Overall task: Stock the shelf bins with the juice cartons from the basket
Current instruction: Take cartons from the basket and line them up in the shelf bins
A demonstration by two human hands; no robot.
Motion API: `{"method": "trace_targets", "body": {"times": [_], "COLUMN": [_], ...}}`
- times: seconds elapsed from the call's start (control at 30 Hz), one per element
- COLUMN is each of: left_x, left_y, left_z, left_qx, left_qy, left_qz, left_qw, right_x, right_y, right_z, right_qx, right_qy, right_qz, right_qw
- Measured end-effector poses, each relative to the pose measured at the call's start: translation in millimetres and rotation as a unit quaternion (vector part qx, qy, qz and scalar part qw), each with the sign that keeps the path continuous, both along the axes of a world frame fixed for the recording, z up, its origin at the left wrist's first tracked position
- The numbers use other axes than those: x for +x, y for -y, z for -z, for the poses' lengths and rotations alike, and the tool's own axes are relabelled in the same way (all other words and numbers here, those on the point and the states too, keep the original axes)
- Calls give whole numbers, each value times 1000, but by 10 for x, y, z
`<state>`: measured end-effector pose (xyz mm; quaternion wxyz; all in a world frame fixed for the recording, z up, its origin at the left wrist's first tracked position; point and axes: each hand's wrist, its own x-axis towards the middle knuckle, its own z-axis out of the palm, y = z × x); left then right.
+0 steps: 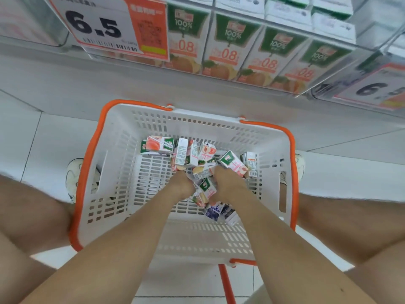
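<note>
Currently I am watching both hands reaching down into the white basket (114, 150), the left hand (183, 185) and right hand (229, 185) pressing among the juice cartons (185, 153) heaped at its 12 o'clock end. Fingers are lying hidden under the knuckles, so I cannot tell either grip. Shelf bins (372, 23) are sitting at 12 o'clock, beyond the basket.

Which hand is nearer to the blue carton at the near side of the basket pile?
Right. The right hand sits just beyond the blue carton, almost over it; the left hand is farther off to its left, past a green-topped carton.
</note>
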<state>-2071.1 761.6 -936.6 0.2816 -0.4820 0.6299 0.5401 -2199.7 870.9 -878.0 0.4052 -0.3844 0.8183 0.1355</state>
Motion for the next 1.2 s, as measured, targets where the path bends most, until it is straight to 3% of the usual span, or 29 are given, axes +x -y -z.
{"method": "trace_targets", "body": {"times": [0.1, 0.37, 0.53, 0.67, 0.8, 1.0, 1.2], "left_x": [38, 51, 147, 311, 415, 535, 615], "left_y": [-28, -62, 144, 445, 720, 995, 1061], "left_z": [-32, -310, -585, -968, -1526, -2405, -3271], "left_qx": [18, -16, -35, -12, 0, -47, -78], "left_qy": [12, -13, -27, -27, -94, -203, -305], "left_qz": [9, 55, 37, -1, -6, 11, -4], "left_qw": [1000, 998, 998, 1000, 996, 978, 949], "right_x": [-41, -299, -354, -223, -94, 33, 69], "right_y": [-12, -100, -41, 86, 256, 482, 631], "right_z": [-29, -167, -479, -717, -1072, -1762, -2478], "right_qx": [11, 41, 2, -74, -169, -322, -398], "right_qy": [-7, 161, 178, 158, 110, 135, 156], "right_qz": [-1, 93, 96, 88, 65, 83, 80], "right_qw": [1000, 982, 979, 981, 977, 934, 900]}}
